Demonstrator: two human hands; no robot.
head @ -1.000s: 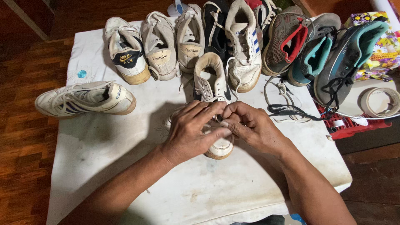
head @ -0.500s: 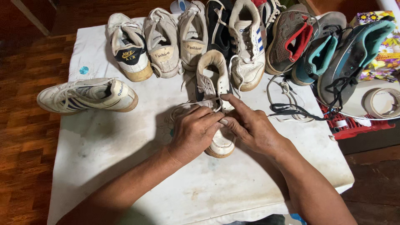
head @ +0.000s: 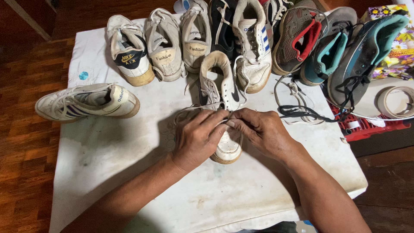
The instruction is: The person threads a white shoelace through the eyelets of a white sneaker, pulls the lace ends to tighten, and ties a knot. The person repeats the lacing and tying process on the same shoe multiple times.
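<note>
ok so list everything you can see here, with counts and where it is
white sneaker: 1, white with dark side mark, table centre, under both hands
white lace: 1, white, pinched between both hands' fingers
side sneaker: 1, white with dark stripes, on its side, table left
row of shoes: about nine, mostly white, some grey-red, teal and dark, far edge
loose laces: a few, black and white, right of centre
tape roll: 1, beige, far right
red crate: 1, red, right of table
table: 1, stained white top, on wood floor
left hand: on the sneaker's toe, gripping lace
right hand: beside it, gripping lace
</note>
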